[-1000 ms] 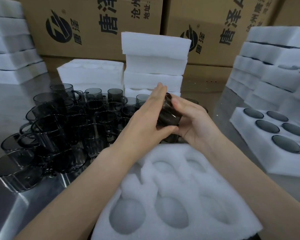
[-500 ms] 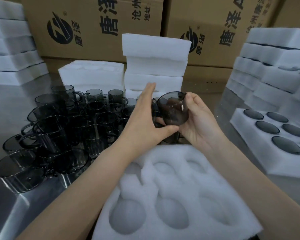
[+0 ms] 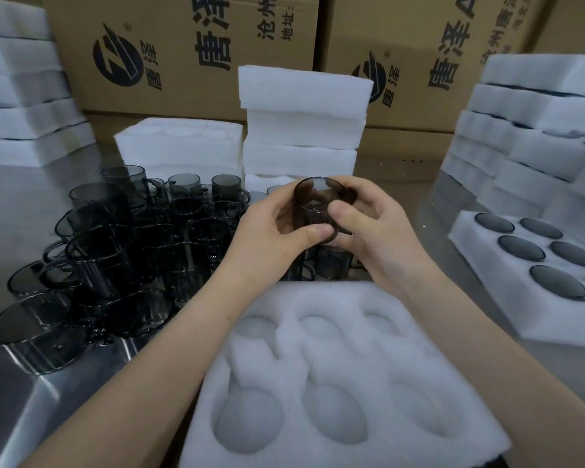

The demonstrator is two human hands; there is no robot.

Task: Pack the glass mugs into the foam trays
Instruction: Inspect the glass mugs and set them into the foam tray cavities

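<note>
You held the mug (image 3: 313,211) at frame centre, left hand (image 3: 271,231) and right hand (image 3: 372,228) both curled round it, probably to orient it for a pocket in the tray (image 3: 286,337) just below. Loose mugs (image 3: 115,248) crowded centre-left.

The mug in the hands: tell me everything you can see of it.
The mug is a small cylinder of dark, smoky, see-through glass with a thin round rim. It is held in the air, tilted so its open mouth faces up and toward the camera. The left hand grips it from the left, thumb across its front; the right hand grips it from the right, thumb on its wall. It hangs beyond the far edge of the foam tray. Its handle cannot be made out.
</note>
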